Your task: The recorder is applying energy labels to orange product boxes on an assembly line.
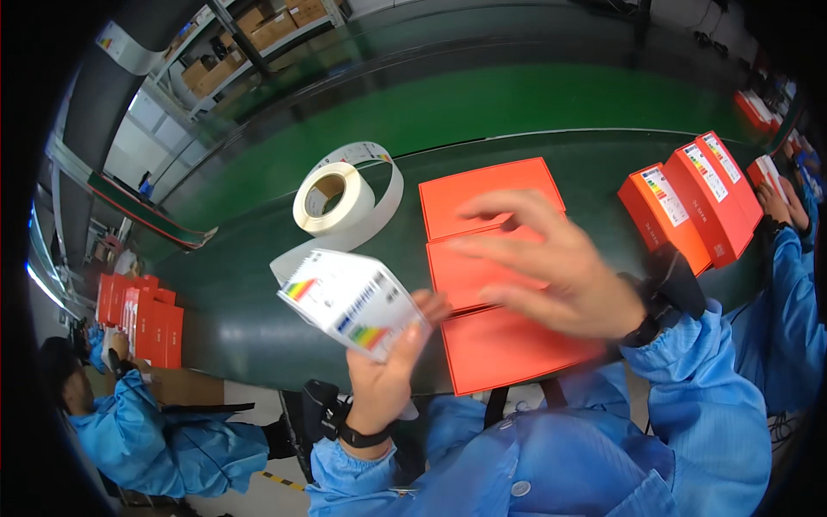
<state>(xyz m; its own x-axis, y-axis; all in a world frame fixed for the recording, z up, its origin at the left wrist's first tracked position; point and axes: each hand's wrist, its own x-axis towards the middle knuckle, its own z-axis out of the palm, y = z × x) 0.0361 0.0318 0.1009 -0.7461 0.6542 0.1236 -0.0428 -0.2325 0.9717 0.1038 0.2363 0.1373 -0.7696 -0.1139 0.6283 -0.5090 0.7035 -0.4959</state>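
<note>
Head | left grip holding labels | right grip wide, partly hiding red boxes | roll beyond

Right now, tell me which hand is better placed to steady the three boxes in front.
The right hand, I'd judge: it is over the boxes, fingers spread, with nothing visible in its grasp. The left hand is off to their left, busy holding labels.

Factory workshop: red boxes, shelves
</note>
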